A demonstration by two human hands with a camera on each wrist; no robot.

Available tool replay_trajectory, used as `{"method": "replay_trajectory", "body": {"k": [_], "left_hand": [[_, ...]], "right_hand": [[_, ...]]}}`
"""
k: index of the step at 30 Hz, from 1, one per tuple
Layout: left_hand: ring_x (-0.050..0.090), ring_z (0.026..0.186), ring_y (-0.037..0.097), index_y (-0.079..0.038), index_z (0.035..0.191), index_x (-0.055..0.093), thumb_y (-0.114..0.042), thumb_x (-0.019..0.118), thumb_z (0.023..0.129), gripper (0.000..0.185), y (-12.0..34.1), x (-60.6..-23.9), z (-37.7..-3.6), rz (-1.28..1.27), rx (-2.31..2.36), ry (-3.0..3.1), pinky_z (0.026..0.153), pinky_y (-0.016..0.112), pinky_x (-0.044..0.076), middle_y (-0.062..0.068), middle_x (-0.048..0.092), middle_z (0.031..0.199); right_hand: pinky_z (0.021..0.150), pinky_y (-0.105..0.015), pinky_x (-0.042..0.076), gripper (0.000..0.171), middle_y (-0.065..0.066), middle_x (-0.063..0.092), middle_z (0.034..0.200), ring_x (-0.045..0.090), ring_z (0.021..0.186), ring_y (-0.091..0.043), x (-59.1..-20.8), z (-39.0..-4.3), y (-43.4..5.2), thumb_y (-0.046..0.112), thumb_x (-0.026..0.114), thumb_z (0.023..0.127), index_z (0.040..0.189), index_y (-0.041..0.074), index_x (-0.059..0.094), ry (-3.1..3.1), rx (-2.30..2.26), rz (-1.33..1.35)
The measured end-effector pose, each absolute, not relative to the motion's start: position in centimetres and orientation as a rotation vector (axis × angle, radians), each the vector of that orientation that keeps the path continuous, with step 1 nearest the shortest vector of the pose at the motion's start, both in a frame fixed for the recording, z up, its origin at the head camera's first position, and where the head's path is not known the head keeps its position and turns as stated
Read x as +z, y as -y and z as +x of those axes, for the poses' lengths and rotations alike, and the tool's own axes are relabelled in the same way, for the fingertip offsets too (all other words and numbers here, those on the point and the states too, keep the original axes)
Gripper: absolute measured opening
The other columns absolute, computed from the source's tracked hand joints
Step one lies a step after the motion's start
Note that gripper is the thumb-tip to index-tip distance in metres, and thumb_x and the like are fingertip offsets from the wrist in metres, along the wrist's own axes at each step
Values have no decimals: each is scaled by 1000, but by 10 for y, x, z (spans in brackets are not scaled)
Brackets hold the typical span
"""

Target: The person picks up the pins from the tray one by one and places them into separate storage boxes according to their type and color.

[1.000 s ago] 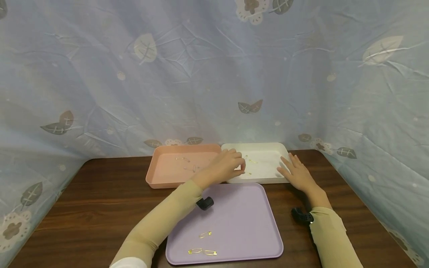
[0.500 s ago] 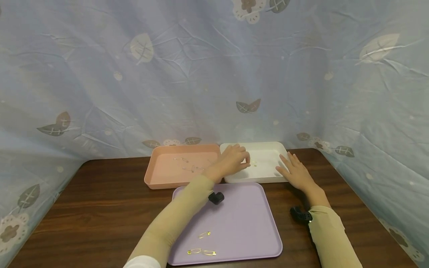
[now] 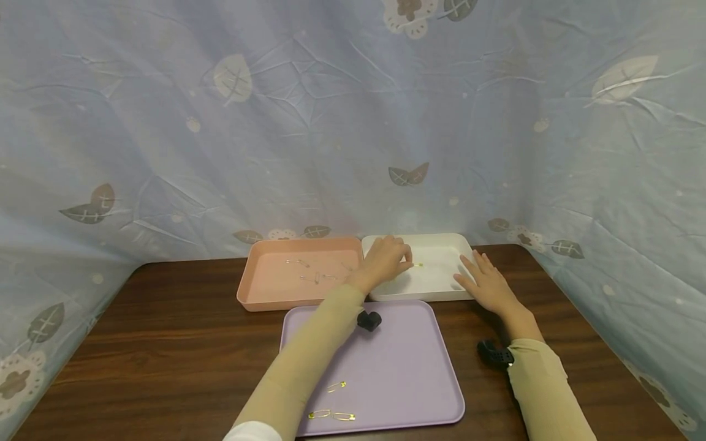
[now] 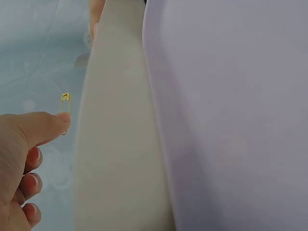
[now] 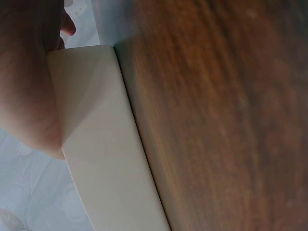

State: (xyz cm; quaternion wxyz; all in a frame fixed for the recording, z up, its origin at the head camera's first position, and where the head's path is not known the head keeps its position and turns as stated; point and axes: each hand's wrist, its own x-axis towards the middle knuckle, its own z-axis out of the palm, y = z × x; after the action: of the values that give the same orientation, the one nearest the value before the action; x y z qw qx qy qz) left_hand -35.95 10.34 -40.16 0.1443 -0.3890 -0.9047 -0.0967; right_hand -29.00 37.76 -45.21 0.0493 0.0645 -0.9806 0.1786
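Over the white tray (image 3: 444,278), my left hand (image 3: 385,262) pinches a gold safety pin between thumb and forefinger. The left wrist view shows this gold safety pin (image 4: 65,97) clasp end up, with the other fingers curled below. My right hand (image 3: 491,289) rests on the tray's right edge, fingers spread. In the right wrist view, part of the right hand (image 5: 29,101) lies against the tray's wall. Part of the white tray's left side is hidden behind my left hand. Three gold safety pins lie on the lilac tray (image 3: 402,367), one being this gold pin (image 3: 344,416).
A pink tray (image 3: 265,285) stands left of the white one, with several silver safety pins (image 3: 298,263) in it. The lilac tray sits in front of both, partly under my left forearm. A patterned curtain (image 3: 331,122) surrounds the dark wooden table (image 3: 165,343).
My left hand has moved right and slightly away over the white tray, and a gold safety pin now shows at its fingertips. My right hand stays at the tray's edge.
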Motion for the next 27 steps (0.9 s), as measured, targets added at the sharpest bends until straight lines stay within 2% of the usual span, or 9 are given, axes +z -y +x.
{"method": "replay_trajectory", "body": {"k": [11, 19, 27], "left_hand": [[64, 95, 21, -22, 91, 73, -35, 68, 90, 13, -108, -412, -373, -1008, -276, 2656, 87, 38, 49, -2, 70, 96], [64, 98, 20, -23, 93, 72, -37, 67, 91, 16, -110, -411, -377, -973, -267, 2735, 88, 37, 48, -2, 70, 100], [62, 96, 18, -23, 89, 71, -35, 69, 90, 12, -109, -416, -384, -977, -264, 2763, 88, 36, 47, -4, 70, 96]], "right_hand": [[114, -68, 10, 71, -30, 8, 160, 6, 147, -50, -452, -288, -378, 52, 38, 101, 153, 5, 26, 2987, 547, 198], [114, -68, 10, 71, -30, 9, 160, 6, 147, -50, -450, -287, -378, 51, 38, 101, 153, 4, 27, 2986, 556, 196], [114, -69, 10, 71, -30, 8, 160, 6, 147, -50, -451, -289, -378, 52, 38, 101, 152, 5, 28, 2989, 552, 201]]}}
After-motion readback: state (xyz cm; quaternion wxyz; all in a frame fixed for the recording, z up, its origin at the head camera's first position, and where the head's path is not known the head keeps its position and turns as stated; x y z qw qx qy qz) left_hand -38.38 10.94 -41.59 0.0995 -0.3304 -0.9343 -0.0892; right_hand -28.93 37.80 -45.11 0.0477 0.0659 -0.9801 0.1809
